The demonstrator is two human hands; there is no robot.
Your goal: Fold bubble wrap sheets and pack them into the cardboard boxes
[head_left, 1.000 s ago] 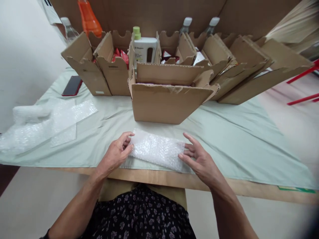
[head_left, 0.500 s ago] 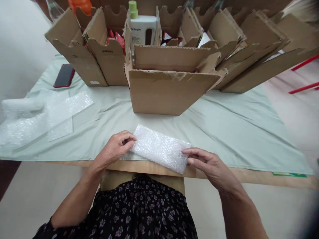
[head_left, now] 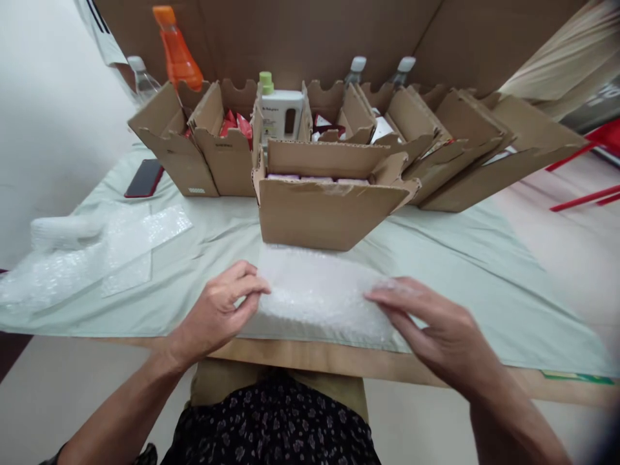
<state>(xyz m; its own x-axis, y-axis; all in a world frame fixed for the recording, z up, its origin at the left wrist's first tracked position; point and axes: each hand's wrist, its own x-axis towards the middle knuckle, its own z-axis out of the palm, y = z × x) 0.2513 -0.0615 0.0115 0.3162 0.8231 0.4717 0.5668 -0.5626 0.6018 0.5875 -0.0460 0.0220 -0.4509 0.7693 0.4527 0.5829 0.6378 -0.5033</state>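
Note:
A sheet of bubble wrap is stretched between my hands above the front of the cloth-covered table, its right side smeared by motion. My left hand pinches its left edge between thumb and fingers. On the other side, my right hand grips the right edge, thumb below and fingers on top. Just behind the sheet stands an open cardboard box, with the tops of several pale purple packs showing inside.
Several cardboard bins line the back, one with a white bottle. An orange bottle stands behind them. At left lie more bubble wrap and a phone. Red bars show at right.
The bubble wrap, a narrow folded strip before, is now opened out taller. My right hand has shifted right, and the view has tilted up, showing more of the back.

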